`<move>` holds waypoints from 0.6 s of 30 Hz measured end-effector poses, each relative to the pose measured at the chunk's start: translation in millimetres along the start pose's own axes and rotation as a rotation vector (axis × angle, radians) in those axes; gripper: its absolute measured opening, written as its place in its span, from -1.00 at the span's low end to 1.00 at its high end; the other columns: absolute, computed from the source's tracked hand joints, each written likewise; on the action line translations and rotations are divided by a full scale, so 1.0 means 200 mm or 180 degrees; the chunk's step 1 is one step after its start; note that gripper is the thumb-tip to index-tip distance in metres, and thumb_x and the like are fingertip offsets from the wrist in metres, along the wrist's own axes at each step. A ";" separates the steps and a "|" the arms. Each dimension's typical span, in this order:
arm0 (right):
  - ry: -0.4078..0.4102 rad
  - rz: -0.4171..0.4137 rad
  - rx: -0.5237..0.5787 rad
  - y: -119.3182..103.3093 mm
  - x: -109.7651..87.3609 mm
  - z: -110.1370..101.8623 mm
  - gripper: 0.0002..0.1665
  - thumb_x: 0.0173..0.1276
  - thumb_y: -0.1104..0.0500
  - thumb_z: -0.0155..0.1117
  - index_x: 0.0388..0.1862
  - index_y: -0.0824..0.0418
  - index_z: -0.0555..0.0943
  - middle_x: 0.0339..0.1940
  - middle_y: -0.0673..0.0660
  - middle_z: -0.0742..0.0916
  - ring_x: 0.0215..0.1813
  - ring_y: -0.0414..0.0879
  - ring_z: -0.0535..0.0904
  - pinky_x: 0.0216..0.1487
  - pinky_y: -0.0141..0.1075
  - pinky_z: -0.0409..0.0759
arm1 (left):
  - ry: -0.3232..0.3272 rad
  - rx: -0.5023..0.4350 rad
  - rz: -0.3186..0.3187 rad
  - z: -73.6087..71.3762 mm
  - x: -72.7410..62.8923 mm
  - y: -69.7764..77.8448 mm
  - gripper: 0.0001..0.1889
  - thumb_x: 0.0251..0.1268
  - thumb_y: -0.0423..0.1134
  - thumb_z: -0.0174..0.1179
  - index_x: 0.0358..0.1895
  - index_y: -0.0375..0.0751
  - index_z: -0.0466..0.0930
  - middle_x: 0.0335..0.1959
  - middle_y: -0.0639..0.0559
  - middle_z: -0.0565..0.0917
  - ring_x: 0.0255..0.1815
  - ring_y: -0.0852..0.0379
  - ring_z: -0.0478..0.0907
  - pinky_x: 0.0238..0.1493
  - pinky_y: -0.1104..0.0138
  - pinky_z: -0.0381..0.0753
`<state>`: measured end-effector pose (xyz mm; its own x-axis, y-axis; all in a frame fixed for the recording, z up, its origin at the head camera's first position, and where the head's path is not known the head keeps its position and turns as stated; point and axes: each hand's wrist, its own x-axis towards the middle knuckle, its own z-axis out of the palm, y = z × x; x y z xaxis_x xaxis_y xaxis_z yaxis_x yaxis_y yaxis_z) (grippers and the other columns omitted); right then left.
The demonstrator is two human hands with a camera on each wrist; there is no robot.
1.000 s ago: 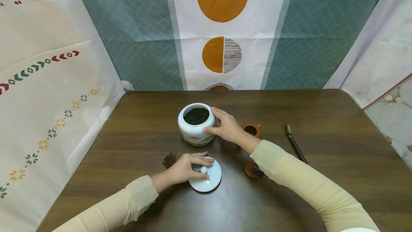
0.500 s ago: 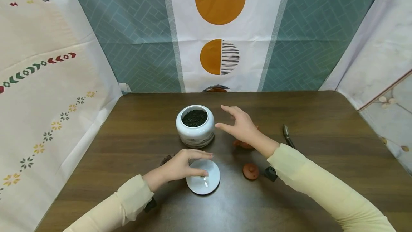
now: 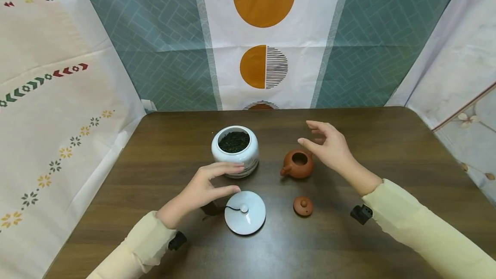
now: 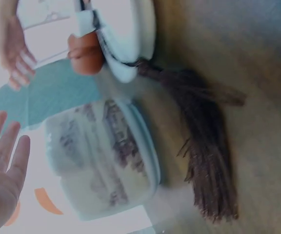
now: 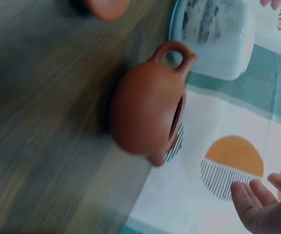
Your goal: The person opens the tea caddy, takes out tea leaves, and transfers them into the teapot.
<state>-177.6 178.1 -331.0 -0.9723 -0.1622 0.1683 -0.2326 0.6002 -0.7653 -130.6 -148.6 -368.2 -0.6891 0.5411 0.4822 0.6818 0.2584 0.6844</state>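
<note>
Released, both of them: the left hand (image 3: 201,186) and the right hand (image 3: 333,147) are raised with loosely spread fingers, holding nothing. A second ago, from where I stand, the right fingers were set against the side of the round white porcelain jar (image 3: 248,155), while the left ones reached around the knob of the flat white porcelain lid (image 3: 248,221). Now the right hand has drawn away and hangs just beside and above the squat reddish-brown clay teapot (image 3: 300,169), touching nothing that I can see. The left hand has lifted off the lid and hovers between it and the jar, its fingertips overlapping the jar's lower front from above; the left wrist view shows it apart from both.

Neither the jar nor the lid seems to have shifted. The jar, uncovered, shows dark tea leaves (image 3: 234,142) inside, and the lid lies knob up on the brown wooden table (image 3: 329,249), nearer to me. A thin cord runs from its knob to a dark brown tassel (image 4: 204,141), mostly covered by the left hand in the head view. The teapot, partly hidden earlier, shows its open mouth, with the small clay teapot lid (image 3: 303,206) in front of it.
</note>
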 end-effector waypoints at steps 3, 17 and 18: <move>0.0062 0.0033 -0.0071 0.03 -0.04 -0.05 -0.28 0.32 0.02 0.28 0.39 0.25 0.32 0.23 0.31 0.49 0.24 0.21 0.43 0.20 0.07 0.45 | 0.0199 0.0051 -0.0014 -0.03 0.01 0.01 -0.55 -0.04 -0.42 0.43 0.02 -0.35 0.63 0.05 -0.16 0.65 0.17 0.16 0.51 0.22 0.41 0.41; 0.0255 0.0159 -0.0508 0.23 -0.21 -0.14 -0.31 0.35 -0.02 0.24 0.31 0.36 0.37 0.15 0.45 0.55 0.11 0.33 0.50 0.04 0.16 0.50 | 0.1124 0.0160 -0.0444 -0.09 0.04 -0.04 -0.35 -0.09 -0.50 0.43 0.20 -0.29 0.49 0.19 -0.15 0.54 0.20 0.25 0.43 0.16 0.36 0.45; 0.0263 0.0168 -0.0532 0.24 -0.22 -0.15 -0.32 0.35 -0.01 0.24 0.30 0.37 0.37 0.13 0.46 0.55 0.10 0.34 0.51 0.03 0.16 0.51 | 0.1157 0.0158 -0.0492 -0.09 0.05 -0.05 -0.35 -0.08 -0.49 0.43 0.22 -0.28 0.47 0.21 -0.15 0.52 0.22 0.20 0.42 0.18 0.33 0.45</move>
<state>-146.4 236.9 -356.8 -0.9802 -0.0664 0.1865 -0.1752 0.7291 -0.6616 -148.9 -161.1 -360.7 -0.8204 0.1766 0.5439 0.5682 0.3577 0.7410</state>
